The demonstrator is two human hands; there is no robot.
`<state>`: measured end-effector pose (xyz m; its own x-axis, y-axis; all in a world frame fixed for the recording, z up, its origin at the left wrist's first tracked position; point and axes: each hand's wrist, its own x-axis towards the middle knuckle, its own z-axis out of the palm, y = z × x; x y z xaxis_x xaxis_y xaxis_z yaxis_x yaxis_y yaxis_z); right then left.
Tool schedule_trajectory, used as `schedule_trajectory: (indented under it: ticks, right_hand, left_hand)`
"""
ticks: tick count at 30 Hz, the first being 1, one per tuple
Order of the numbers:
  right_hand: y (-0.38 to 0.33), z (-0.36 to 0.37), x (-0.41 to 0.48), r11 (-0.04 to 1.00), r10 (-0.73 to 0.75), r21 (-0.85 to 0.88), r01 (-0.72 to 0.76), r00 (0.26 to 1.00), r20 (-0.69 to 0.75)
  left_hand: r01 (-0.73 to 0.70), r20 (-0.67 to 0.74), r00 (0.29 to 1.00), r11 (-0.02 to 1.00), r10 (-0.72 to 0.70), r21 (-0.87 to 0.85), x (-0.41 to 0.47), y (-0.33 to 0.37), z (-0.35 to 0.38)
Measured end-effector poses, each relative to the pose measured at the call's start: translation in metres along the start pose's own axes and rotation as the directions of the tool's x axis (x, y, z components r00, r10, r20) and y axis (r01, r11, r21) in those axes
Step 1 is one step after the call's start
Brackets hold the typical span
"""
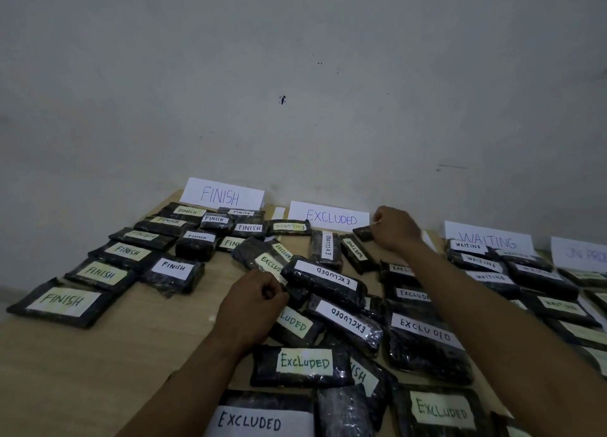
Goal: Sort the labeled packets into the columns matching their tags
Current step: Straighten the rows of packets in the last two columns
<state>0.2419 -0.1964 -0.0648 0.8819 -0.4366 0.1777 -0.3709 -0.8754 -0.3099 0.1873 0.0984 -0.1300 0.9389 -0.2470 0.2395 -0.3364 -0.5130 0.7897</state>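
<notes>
Wooden table (pixel 108 354) against a grey wall (pixel 295 75), black packets everywhere. Right hand (pixel 397 228) reaches out to 1 o'clock, fingers curled round a small dark packet (pixel 363 233) just below the EXCLUDED card (pixel 330 217). Left hand (pixel 253 302) sits mid-table, knuckles up, curled against the EXCLUDED pile (pixel 323 280); can't tell if it's actually gripping anything. Four sign cards (pixel 221 195) along the wall, and I count twelve FINISH packets (pixel 62 300) around 10 o'clock.

Single wide-angle head cam, above the near edge of the table (pixel 98 354), pitched forward and down, facing the wall (pixel 295 58) behind the table's far edge. Close range. EXCLUDED sign (pixel 330 218) at that far edge sits roughly mid-frame; wall fills the upper half.
</notes>
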Motion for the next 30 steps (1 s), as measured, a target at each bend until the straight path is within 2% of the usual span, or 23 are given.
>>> schedule_trajectory:
  ticks: [3, 5, 7, 8, 10, 12, 13, 15, 19, 21, 25, 30]
  right_hand:
    - [0.039, -0.001, 0.014, 0.974, 0.114, -0.213, -0.075, 0.977, 0.178]
    - [0.052, 0.0, 0.014, 0.978, 0.067, -0.209, -0.014, 0.966, 0.249]
    - [0.057, -0.003, 0.011, 0.991, -0.006, -0.131, 0.039, 0.971, 0.24]
    - [0.058, -0.006, 0.009, 0.999, -0.024, -0.038, 0.032, 0.979, 0.202]
    - [0.059, -0.013, 0.007, 0.951, 0.017, 0.304, -0.061, 0.989, 0.147]
    - [0.056, -0.022, 0.001, 0.747, 0.049, 0.638, -0.189, 0.972, 0.231]
    - [0.054, -0.027, -0.002, 0.654, 0.035, 0.718, -0.237, 0.958, 0.285]
    - [0.052, -0.033, -0.007, 0.585, -0.016, 0.763, -0.277, 0.936, 0.352]
    - [0.052, -0.037, -0.01, 0.563, -0.037, 0.77, -0.299, 0.922, 0.384]
    - [0.053, -0.036, -0.01, 0.59, -0.024, 0.754, -0.288, 0.928, 0.372]
    - [0.059, -0.032, -0.006, 0.698, 0.059, 0.683, -0.217, 0.967, 0.247]
    - [0.064, -0.033, -0.008, 0.717, 0.069, 0.675, -0.175, 0.981, 0.181]
  left_hand:
    - [-0.001, 0.002, 1.0, 1.0, 0.001, 0.0, 0.0, 0.0, 0.001]
    - [-0.002, 0.003, 1.0, 1.0, 0.002, 0.005, 0.001, 0.0, 0.0]
    - [-0.003, 0.004, 1.0, 1.0, 0.003, -0.006, 0.001, 0.0, 0.0]
    - [-0.006, 0.003, 1.0, 1.0, 0.006, -0.006, 0.001, 0.0, 0.001]
    - [-0.008, 0.001, 1.0, 1.0, 0.008, 0.006, 0.002, 0.001, 0.001]
    - [-0.005, -0.002, 1.0, 1.0, 0.005, 0.01, 0.002, 0.001, 0.001]
    - [-0.003, -0.004, 1.0, 1.0, 0.003, 0.009, 0.002, 0.001, 0.001]
    - [0.0, -0.006, 1.0, 1.0, 0.0, 0.007, 0.001, 0.001, 0.001]
    - [0.002, -0.006, 1.0, 1.0, -0.002, 0.001, 0.0, 0.002, 0.0]
    - [0.007, -0.005, 1.0, 1.0, -0.007, 0.002, -0.001, 0.002, 0.0]
    - [0.004, 0.002, 1.0, 1.0, -0.004, 0.007, 0.0, 0.001, 0.0]
    - [-0.009, 0.005, 1.0, 1.0, 0.009, 0.02, 0.001, 0.0, 0.002]
